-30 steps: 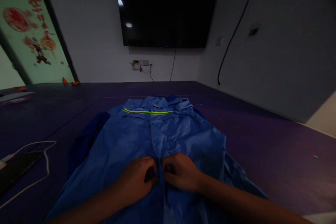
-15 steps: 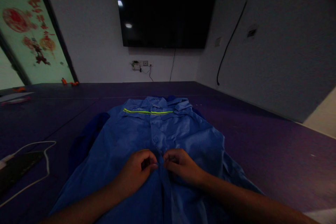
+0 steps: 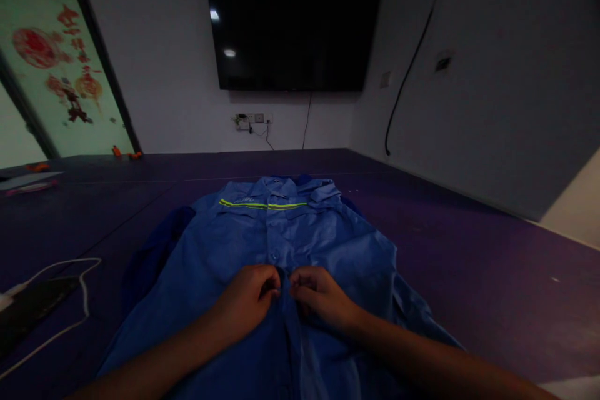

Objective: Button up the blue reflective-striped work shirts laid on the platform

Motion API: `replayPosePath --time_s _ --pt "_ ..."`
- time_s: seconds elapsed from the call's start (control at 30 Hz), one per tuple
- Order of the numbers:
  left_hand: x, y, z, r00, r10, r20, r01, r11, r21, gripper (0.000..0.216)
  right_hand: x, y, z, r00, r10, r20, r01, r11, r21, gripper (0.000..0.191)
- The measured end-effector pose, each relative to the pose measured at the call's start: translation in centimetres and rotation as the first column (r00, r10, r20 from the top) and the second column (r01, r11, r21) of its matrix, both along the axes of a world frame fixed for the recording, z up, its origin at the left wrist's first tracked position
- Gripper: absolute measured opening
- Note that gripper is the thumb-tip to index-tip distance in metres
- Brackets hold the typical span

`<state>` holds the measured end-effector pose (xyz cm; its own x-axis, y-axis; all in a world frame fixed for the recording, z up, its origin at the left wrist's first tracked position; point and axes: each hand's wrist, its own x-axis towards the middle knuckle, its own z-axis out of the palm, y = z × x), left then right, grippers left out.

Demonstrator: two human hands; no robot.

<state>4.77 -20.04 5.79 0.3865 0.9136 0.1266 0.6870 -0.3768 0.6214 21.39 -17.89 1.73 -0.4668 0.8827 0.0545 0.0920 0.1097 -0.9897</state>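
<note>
A blue work shirt [image 3: 234, 242] lies spread out, its collar away from me and a yellow-green stripe [image 3: 248, 205] across the chest. At the front placket, my left hand [image 3: 255, 294] pinches one edge of the cloth. My right hand [image 3: 319, 294] is closed on the facing edge, thumb against fingers. Only a narrow gap separates the two hands. Just above them a round button [image 3: 275, 256] shows on the placket. Whether a button is between my fingertips is hidden.
The shirt rests on a dark purple surface [image 3: 469, 262]. To the left are a dark flat device [image 3: 37, 309] and a white cable [image 3: 84, 290]. Farther off are small orange objects [image 3: 126, 153], a wall-mounted television [image 3: 295, 28] and a hanging black cable [image 3: 407, 78].
Both hands stay at the placket, pinching, with only slight finger movement. The view has tilted up slightly, so the background sits a little lower.
</note>
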Motion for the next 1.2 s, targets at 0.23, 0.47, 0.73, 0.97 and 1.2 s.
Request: replayPosePath --time_s 0.23,0.47,0.73,0.97,1.2 --pt "0.0 -1.1 -1.5 0.988 0.065 0.137 -0.067 0.998 0.009 0.007 0.0 -0.1 0.1 1.000 0.005 -0.013 -0.005 1.000 -0.022 0.009" --pt "-0.1 -1.0 -1.8 0.991 0.035 0.126 -0.036 0.999 0.002 0.006 0.1 0.0 -0.1 1.000 0.020 0.013 -0.019 1.000 -0.010 0.010" --pt "-0.2 -0.9 -2.1 0.995 0.011 0.097 -0.015 0.999 0.036 0.008 0.1 0.1 -0.1 1.000 -0.001 0.019 0.001 1.000 -0.002 0.010" --pt "-0.2 -0.9 -2.3 0.997 0.008 0.075 -0.012 0.999 0.053 0.009 0.1 -0.1 0.0 0.999 0.011 0.045 -0.012 1.000 0.021 0.012" --pt "-0.3 -0.9 -2.3 0.995 0.003 0.095 -0.009 0.998 0.062 0.010 0.2 0.0 0.3 0.996 0.087 0.025 -0.088 0.996 0.033 0.021"
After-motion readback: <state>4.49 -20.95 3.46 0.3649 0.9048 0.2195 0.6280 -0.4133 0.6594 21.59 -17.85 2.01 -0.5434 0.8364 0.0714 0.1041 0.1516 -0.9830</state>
